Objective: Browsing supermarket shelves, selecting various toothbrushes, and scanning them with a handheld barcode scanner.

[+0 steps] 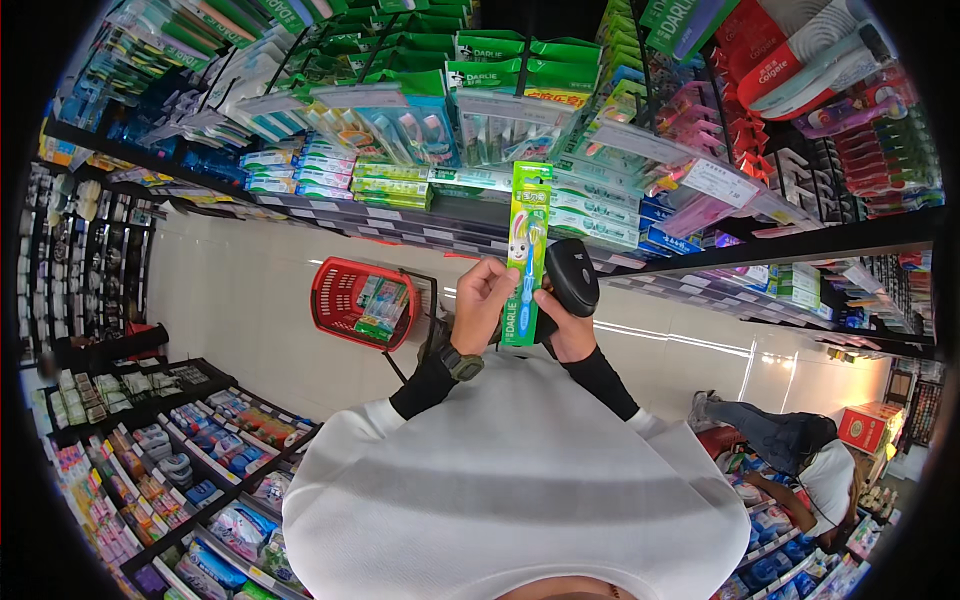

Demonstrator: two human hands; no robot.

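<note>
A packaged blue toothbrush (pixel 529 255) on a green card with a rabbit picture stands upright between both hands. My left hand (pixel 484 304), with a watch at the wrist, pinches the package's left edge between thumb and fingers. At the lower right edge, the thumb of my right hand (pixel 568 324) touches the package, and that hand also holds a black handheld scanner (pixel 574 277). Its fingers are mostly hidden. Beyond the package hang rows of toothbrush packs (pixel 491 131), with toothpaste boxes (pixel 390 180) stacked below them.
A red shopping basket (pixel 326 300) with several packages is at the left, beside a dark frame. Shelf edges (pixel 720 184) with price tags cross in front. Stocked shelves (pixel 217 480) stand at the lower left. A person (pixel 795 450) bends over goods at the lower right.
</note>
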